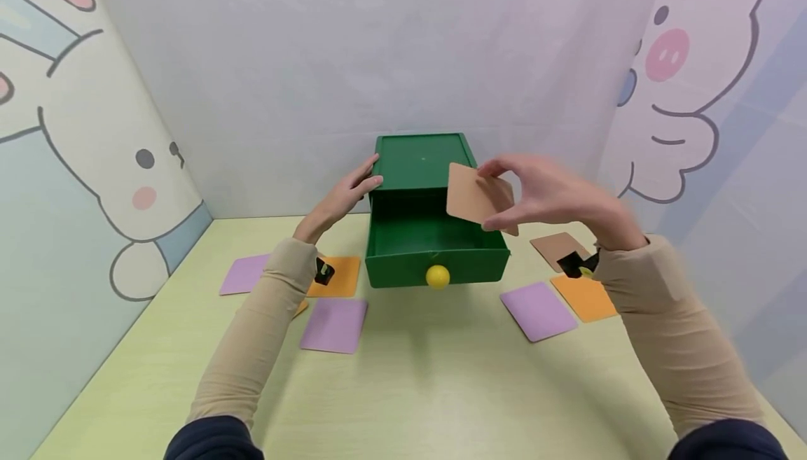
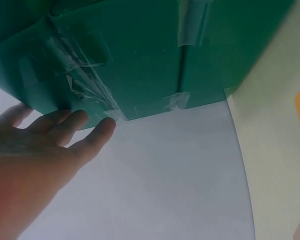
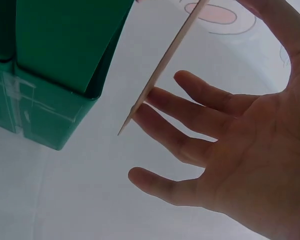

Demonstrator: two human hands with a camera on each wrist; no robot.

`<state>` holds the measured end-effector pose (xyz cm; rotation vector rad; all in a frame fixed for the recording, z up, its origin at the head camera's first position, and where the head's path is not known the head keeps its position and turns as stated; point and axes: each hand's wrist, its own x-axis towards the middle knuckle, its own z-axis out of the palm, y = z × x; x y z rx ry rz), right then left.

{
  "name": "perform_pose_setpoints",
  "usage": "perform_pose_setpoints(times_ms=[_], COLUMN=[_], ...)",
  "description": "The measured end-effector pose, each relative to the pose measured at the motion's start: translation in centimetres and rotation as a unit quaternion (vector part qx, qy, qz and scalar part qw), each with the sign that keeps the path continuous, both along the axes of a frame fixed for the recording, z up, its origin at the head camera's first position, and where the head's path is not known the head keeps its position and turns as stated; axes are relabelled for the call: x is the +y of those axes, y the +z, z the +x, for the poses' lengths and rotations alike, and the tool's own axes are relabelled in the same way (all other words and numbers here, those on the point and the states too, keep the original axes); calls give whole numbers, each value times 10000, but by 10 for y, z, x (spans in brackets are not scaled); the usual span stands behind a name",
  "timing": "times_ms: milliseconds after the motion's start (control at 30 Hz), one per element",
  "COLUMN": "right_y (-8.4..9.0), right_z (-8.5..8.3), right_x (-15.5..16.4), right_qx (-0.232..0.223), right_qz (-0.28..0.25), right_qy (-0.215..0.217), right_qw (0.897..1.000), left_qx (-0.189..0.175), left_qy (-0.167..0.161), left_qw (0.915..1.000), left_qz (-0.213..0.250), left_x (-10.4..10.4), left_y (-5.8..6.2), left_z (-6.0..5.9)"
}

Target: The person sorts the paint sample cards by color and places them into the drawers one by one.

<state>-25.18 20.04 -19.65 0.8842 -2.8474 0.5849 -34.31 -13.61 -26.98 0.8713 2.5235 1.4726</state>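
The right hand (image 1: 548, 194) pinches a tan card (image 1: 474, 197) between thumb and fingers, holding it tilted above the pulled-out drawer (image 1: 435, 246) of a green box (image 1: 421, 160). The left hand (image 1: 345, 194) lies flat, fingers straight, against the box's left side, gripping nothing. Purple, orange and brown cards lie on the pale green table (image 1: 435, 383) to either side.

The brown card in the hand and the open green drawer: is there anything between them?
No. In the head view, the right hand pinches the tan square card above the open green drawer, with only air between them.
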Motion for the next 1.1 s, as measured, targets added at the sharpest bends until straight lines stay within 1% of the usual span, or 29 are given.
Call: perform_pose_setpoints(times_ms=[133,233,367,433,667,967,1033,1100], right_y=[-3,-6,-8,-9,-12,-16,-17,-17], right_z=[-2,-5,-9,-10,-13,-14,-14,-14], right_x=[-12,-20,-26,-29,-35,-39,-40,-40], right_qx=[-78,-157,-207,-261,-437,-460,-466,-508], right_qz=[58,43,37,66,244,402,454,501], right_qy=[194,351,595,700,887,921,914,899], right_qw=[9998,9993,9980,9972,9948,9939,9937,9934], left_qx=[-11,-36,23,85,169,165,136,96], left_qy=[-12,-26,-5,28,120,95,57,12], left_qw=[10000,10000,10000,9999,9998,9998,9999,9999], left_qz=[-16,14,68,58,4,33,50,39], left_x=[0,-2,-5,-6,-6,-6,-6,-5], left_y=[0,-7,-18,-21,-23,-24,-23,-18], left_z=[0,-9,-24,-27,-28,-30,-30,-25])
